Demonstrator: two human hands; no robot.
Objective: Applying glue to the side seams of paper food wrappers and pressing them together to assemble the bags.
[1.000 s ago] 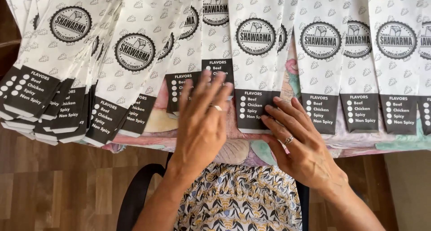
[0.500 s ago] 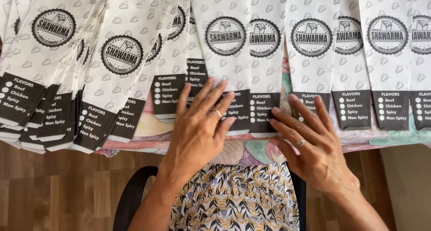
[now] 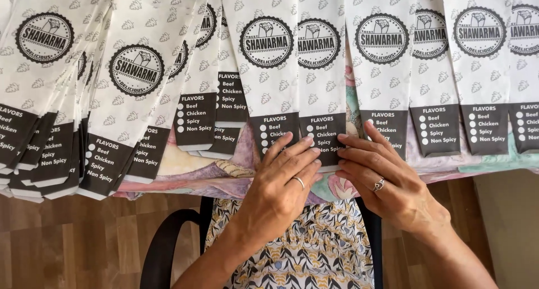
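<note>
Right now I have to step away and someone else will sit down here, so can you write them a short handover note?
Left hand: flat, fingertips on the lower dark band of two overlapping white paper sleeves, gripping nothing.
Right hand: flat beside it, fingertips at the right edge of that pair.
Done: four sleeves lie side by side to the right on the patterned tablecloth.
Left: a fanned stack of sleeves at far left, and a few loose ones overlapping between it and the hands.

Matt white paper bags (image 3: 268, 70) with black printed bands are lying on a soft patterned cloth (image 3: 185, 165) covering the worktop, above a smooth wood-look floor (image 3: 67, 244), metal rings glinting on both hands.
</note>
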